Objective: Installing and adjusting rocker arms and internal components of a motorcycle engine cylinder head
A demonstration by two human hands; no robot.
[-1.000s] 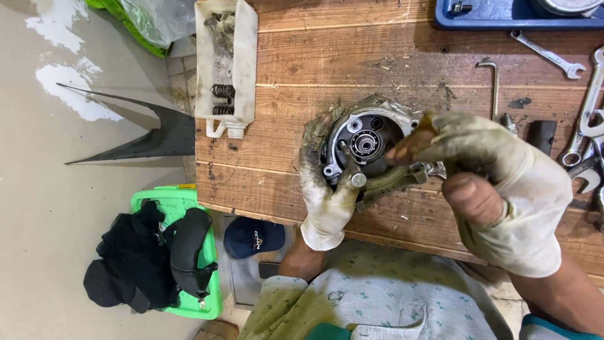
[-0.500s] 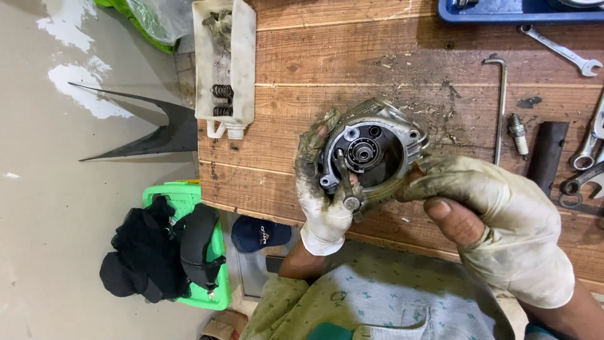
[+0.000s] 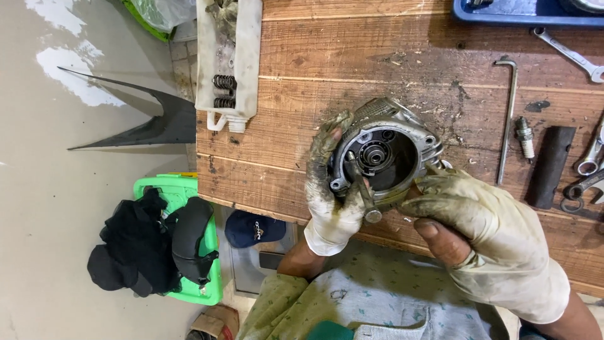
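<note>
A round grey metal engine housing with a dark hollow and a bearing at its centre is held over the wooden workbench. My left hand, in a dirty white glove, grips its left rim, fingers curled over the edge. A metal bolt-like rod lies across the housing's lower left, against my left thumb. My right hand, in a soiled torn glove, clasps the housing's lower right rim.
On the bench lie a long hex key, a spark plug, a black bar, several spanners and a blue tray. A white cut container holds springs. On the floor: green crate, black plastic panel.
The view has shifted so the housing sits more central. My right hand slid down from over the housing to its lower right rim, uncovering the open face.
</note>
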